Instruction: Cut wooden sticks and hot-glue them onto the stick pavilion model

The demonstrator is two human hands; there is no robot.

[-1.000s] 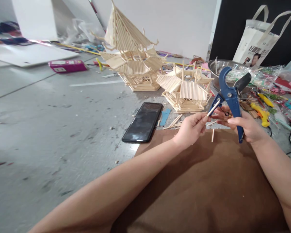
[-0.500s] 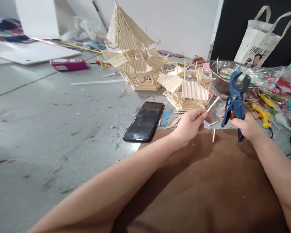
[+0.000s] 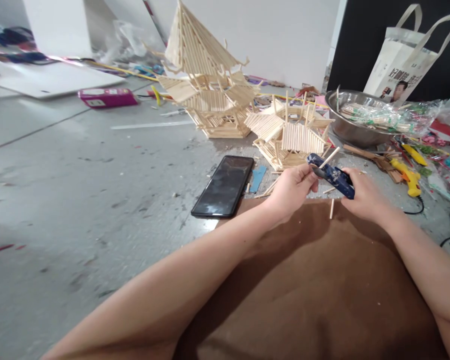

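Head view: beyond the brown cloth, the left hand pinches a stick that crosses the head of the cutter, gripped by the right hand. The blade looks close to the left hand, so a slip might nick it; a loose pinch could let the stick twist or splinter. Just past, the small model could be knocked by a forward swing.

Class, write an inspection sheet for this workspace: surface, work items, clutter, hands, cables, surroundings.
Surface: grey floor, dark-marked; brown surface nearest the viewer.
Work items: thin stick, blue cutter, tall stick model, shorter stick model.
Clutter: black phone, purple box, short loose stick.
Hands: left hand holds the thin stick; right hand grips the blue cutter.
Cables: black cable beside the yellow tool.
Surroundings: pale wall, metal bowl, white bag.
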